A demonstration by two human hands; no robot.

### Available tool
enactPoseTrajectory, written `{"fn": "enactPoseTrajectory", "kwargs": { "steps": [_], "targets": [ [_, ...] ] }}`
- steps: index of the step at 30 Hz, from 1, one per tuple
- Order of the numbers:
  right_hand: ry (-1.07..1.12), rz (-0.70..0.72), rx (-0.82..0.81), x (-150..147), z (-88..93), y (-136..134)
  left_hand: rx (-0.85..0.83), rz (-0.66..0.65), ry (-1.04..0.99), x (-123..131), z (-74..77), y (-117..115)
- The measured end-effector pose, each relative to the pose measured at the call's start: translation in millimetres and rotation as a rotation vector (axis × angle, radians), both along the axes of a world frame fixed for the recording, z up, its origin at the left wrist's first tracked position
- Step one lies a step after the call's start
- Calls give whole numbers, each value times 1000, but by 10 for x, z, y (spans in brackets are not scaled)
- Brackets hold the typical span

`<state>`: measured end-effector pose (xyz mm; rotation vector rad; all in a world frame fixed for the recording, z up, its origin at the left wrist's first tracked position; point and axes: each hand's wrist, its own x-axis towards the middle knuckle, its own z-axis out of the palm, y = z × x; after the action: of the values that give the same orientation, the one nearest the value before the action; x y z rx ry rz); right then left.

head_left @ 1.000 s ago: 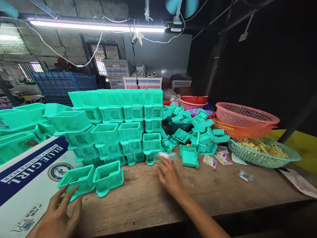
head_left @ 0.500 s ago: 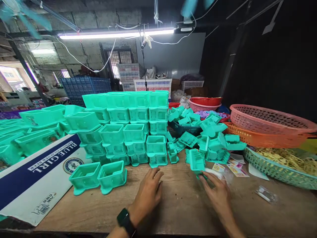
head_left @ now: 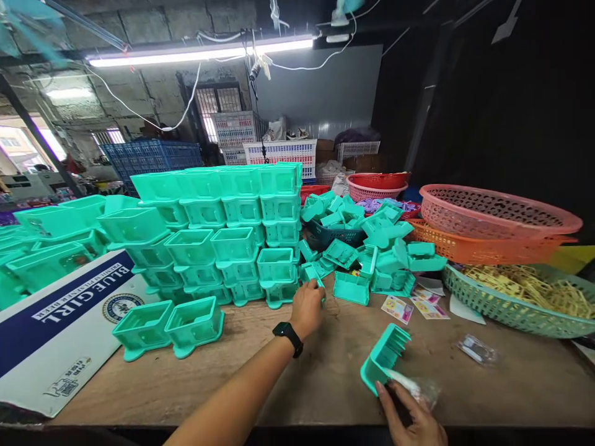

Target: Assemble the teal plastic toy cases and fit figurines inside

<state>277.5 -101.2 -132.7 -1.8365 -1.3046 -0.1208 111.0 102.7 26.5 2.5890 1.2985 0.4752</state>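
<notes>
My right hand [head_left: 411,415] is at the front of the table, thumb and fingers closed on a green plastic part [head_left: 382,356] with an open, ribbed side. Beside those fingers is a white stick-like item [head_left: 403,379] with clear plastic film; whether it is also gripped is unclear. Farther forward, my left hand [head_left: 307,310], with a dark watch on its wrist, has its fingers curled over another green plastic part [head_left: 312,272] at the edge of the loose pile [head_left: 390,260]. Stacked green plastic boxes [head_left: 237,248] rise just left of it.
Two green boxes [head_left: 195,325] stand in front of the stack, beside a blue-and-white carton [head_left: 79,334]. To the right are pink [head_left: 502,214] and orange baskets [head_left: 483,249], over a green basket [head_left: 520,313] of yellow strands. Printed cards [head_left: 397,308] and a small clear packet [head_left: 478,350] lie nearby.
My right hand has drawn the green part toward me, away from the pile, and the part has turned. My left hand has reached forward and right onto a part beside the stack.
</notes>
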Motion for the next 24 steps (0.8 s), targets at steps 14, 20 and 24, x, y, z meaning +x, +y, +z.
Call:
{"fn": "enactPoseTrajectory", "kwargs": {
  "steps": [14,20,24],
  "targets": [
    [-213,-28,128,72,921,-175,-165,-210,-348,-1539,127,-575],
    [-435,262,-141,585,1091,384,26,-218,7,-1231,152,-683],
    [-453,255,-197,448,1011,601,12,-237,8,-1266,114,-681]
  ]
}}
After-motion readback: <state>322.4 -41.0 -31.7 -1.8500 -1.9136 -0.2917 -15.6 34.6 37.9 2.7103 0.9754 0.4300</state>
